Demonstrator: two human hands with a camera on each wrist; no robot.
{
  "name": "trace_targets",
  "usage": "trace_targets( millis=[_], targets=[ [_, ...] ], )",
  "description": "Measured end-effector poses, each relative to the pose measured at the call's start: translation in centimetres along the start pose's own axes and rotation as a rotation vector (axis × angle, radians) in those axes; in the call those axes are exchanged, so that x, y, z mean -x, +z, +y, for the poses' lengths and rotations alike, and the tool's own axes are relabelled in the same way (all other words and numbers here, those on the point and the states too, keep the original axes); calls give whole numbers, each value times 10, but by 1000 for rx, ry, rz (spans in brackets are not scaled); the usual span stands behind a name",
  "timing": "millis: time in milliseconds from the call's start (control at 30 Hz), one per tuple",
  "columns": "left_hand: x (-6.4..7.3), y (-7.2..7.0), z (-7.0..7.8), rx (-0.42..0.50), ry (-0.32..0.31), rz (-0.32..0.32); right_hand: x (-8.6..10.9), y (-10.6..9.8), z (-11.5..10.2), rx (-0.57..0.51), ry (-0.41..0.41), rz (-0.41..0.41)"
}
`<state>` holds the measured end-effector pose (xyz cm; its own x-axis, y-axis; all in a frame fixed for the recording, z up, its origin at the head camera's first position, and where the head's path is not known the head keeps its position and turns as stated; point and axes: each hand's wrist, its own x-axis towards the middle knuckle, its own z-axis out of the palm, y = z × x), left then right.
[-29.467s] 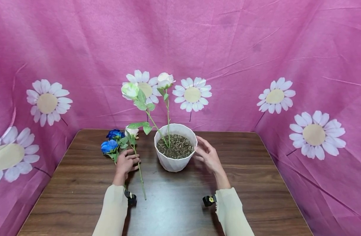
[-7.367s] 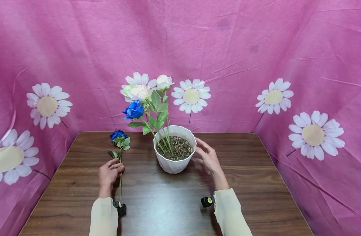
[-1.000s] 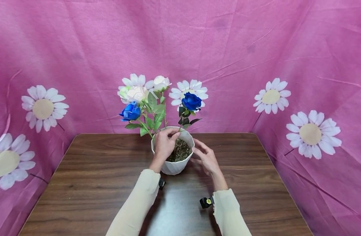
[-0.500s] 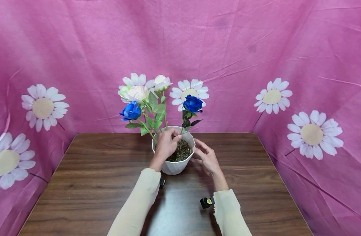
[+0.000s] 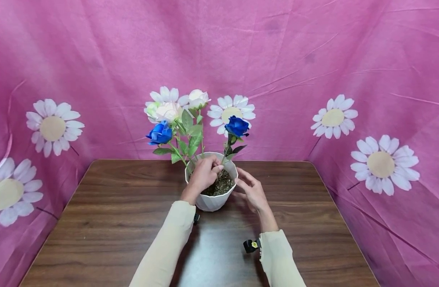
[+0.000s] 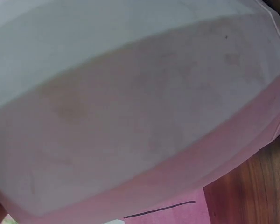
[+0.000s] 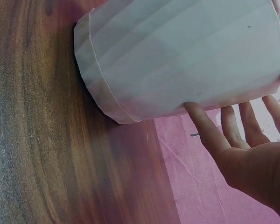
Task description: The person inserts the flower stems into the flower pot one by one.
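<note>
A white faceted flowerpot (image 5: 212, 203) holds dark soil (image 5: 222, 185). My left hand (image 5: 204, 173) reaches over its left rim and pinches the stem of a dark blue rose (image 5: 237, 126), whose lower end is hidden behind the fingers. On the pot's left side stand a lighter blue rose (image 5: 160, 132), a large pale rose (image 5: 169, 111), a greenish-white rose (image 5: 152, 110) partly covered by it, and a white rose (image 5: 198, 98). My right hand (image 5: 251, 191) rests its extended fingers against the pot's right wall. Pot wall (image 6: 130, 102) fills most of the left wrist view.
The pot stands on a brown wooden table (image 5: 108, 223), toward its back edge. A pink cloth (image 5: 276, 48) printed with white daisies hangs behind and along both sides. A small black camera (image 5: 250, 246) sits at the right wrist.
Since the first frame, a pale rose and two blue roses have moved from table to pot. Lately the dark blue rose, held by my left hand, shifted slightly right. My right hand stays at the pot.
</note>
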<state>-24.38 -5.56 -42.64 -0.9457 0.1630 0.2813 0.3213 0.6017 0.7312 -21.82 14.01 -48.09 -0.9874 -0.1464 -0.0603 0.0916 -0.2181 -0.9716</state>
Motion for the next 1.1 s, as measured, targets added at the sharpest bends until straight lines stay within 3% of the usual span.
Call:
trace_targets(
  millis=[233, 500, 667, 867, 1100],
  targets=[
    [0, 0, 0, 1, 27, -40, 3, -1, 0, 1, 5, 3],
    [1, -2, -4, 89, -17, -72, 3, -1, 2, 2, -10, 21],
    [6, -8, -8, 89, -26, -76, 1, 1, 7, 1, 11, 7],
    [11, -13, -9, 37, -8, -46, 3, 4, 5, 29, -18, 31],
    [18, -21, -9, 27, 19, 2, 9, 5, -3, 164, -105, 57]
  ],
)
